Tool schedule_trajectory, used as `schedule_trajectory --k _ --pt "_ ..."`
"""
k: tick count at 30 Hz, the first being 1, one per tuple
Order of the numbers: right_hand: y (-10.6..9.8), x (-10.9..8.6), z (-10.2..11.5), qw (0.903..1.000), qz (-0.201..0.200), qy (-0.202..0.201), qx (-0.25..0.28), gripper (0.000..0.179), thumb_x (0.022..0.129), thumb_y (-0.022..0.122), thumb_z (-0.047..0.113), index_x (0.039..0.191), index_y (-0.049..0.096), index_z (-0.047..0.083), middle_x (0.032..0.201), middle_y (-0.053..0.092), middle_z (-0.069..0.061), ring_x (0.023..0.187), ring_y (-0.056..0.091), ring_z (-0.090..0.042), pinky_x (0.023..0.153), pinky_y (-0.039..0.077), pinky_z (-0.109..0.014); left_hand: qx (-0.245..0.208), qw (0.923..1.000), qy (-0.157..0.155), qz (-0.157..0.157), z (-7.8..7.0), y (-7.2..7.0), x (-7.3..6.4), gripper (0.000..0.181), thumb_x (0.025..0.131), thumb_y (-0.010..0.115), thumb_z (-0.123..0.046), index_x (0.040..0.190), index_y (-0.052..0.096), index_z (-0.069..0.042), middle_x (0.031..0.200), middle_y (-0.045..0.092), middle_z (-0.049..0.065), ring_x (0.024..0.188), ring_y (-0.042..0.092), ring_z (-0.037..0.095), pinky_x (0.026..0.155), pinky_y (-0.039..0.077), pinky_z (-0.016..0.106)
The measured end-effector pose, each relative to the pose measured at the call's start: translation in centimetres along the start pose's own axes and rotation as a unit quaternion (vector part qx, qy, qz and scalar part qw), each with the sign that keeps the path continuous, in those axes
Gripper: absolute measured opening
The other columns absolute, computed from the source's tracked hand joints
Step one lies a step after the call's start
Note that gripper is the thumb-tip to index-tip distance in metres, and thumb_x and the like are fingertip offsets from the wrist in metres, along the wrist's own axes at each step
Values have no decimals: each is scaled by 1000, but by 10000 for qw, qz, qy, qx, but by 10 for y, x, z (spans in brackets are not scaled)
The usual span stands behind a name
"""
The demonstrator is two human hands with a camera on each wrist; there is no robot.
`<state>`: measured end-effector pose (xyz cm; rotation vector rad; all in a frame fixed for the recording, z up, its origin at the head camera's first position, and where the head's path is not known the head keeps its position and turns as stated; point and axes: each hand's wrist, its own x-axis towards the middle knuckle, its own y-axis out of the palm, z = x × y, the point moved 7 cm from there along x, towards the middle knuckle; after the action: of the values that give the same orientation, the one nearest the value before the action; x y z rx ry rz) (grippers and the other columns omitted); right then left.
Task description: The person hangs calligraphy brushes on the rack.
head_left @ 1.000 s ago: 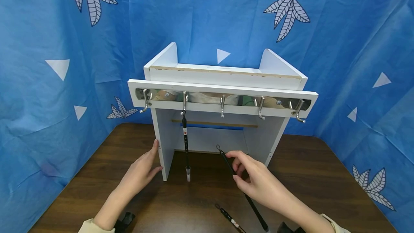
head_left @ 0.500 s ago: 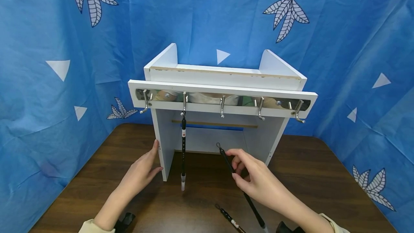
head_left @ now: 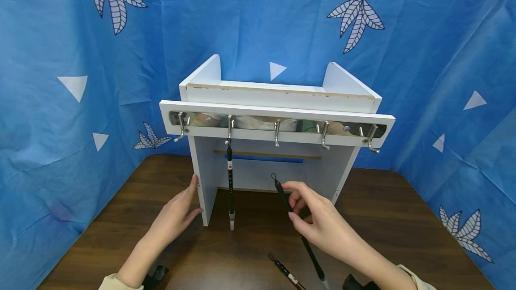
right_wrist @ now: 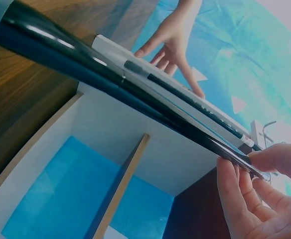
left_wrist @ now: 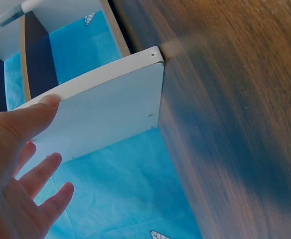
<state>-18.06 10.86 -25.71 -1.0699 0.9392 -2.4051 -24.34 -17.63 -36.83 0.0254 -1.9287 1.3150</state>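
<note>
My right hand (head_left: 318, 220) pinches a slim black calligraphy brush (head_left: 309, 250) near its loop end, between thumb and fingers. The brush slants, loop up and clear-capped tip down to the right; in the right wrist view its thick capped end (right_wrist: 61, 55) crosses the upper left. A second black brush (head_left: 230, 178) hangs by its loop from the second hook from the left, cap down. My left hand (head_left: 175, 214) rests with spread fingers against the left side panel (head_left: 200, 182) of a white shelf; the left wrist view has the thumb on the panel's front edge (left_wrist: 100, 77).
Across the front of the shelf runs a white rail (head_left: 254, 133) with several metal hooks on a mirror-like strip. A brown brush (head_left: 287, 273) lies on the dark wooden table (head_left: 234, 258) at the near edge. Behind the shelf hangs a blue patterned cloth (head_left: 258, 21).
My right hand has lifted the held brush slightly, and its cap end has moved up and left. The hanging brush has swung on its hook. My left hand has stayed in place.
</note>
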Motion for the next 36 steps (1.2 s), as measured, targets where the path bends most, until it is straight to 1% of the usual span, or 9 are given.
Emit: schedule_trajectory --k 10,20,36 --pt "-6 3 5 9996 -256 61 -82 64 76 67 -14 128 45 14 89 50 7 74 56 -7 48 49 -20 16 10000 29 -9 0 1 -1 120 67 83 1 150 -3 -9 129 49 27 106 57 37 83 48 50" --pt "-9 6 8 9992 -396 -42 -18 67 75 68 -15 130 44 14 89 51 6 74 56 -7 47 49 -20 15 10000 7 2 0 1 -1 120 67 83 0 150 -4 -10 130 49 26 106 57 36 83 48 50" --pt "-14 13 12 9974 -694 -4 208 67 76 67 -15 131 43 15 88 52 5 74 57 -9 48 50 -22 -36 10000 33 -11 0 0 -1 120 67 83 1 150 -4 -10 130 48 26 106 57 36 83 48 49"
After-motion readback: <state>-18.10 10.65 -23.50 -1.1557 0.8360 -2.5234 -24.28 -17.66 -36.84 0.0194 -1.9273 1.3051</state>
